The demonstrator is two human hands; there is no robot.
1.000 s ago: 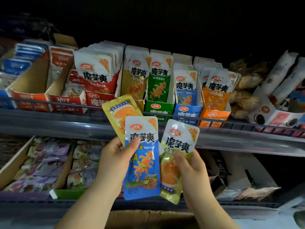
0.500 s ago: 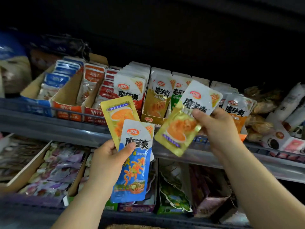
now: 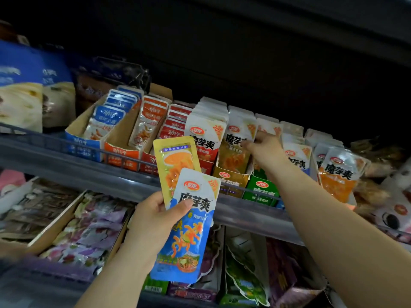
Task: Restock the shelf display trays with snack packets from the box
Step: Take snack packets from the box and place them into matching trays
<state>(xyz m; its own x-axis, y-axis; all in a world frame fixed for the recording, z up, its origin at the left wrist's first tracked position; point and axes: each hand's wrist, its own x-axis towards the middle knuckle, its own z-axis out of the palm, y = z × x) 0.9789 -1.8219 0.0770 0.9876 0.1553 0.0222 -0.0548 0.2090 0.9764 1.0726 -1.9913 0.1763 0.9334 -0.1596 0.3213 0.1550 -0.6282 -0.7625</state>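
1. left grip (image 3: 155, 221) clamped on two fanned packets, the blue packet (image 3: 189, 230) in front and the yellow packet (image 3: 175, 158) behind. right grip (image 3: 263, 145) touches the front packet (image 3: 233, 152) in the gold tray (image 3: 231, 177); pinching or only pressing, i cannot tell.
2. shelf (image 3: 66, 165): its upper tier carries a row of card trays, packed upright.
3. gold tray: the step in hand looks like seating a packet here. next, probably, the right grip takes one from the left and matches it to a tray by colour.
4. packets: slim, glossy pouches, likely floppy.

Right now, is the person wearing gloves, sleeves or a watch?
No. The left hand and right hand are bare, with no gloves or rings showing. The left forearm and right forearm are bare too: no sleeve, watch or bracelet in view.
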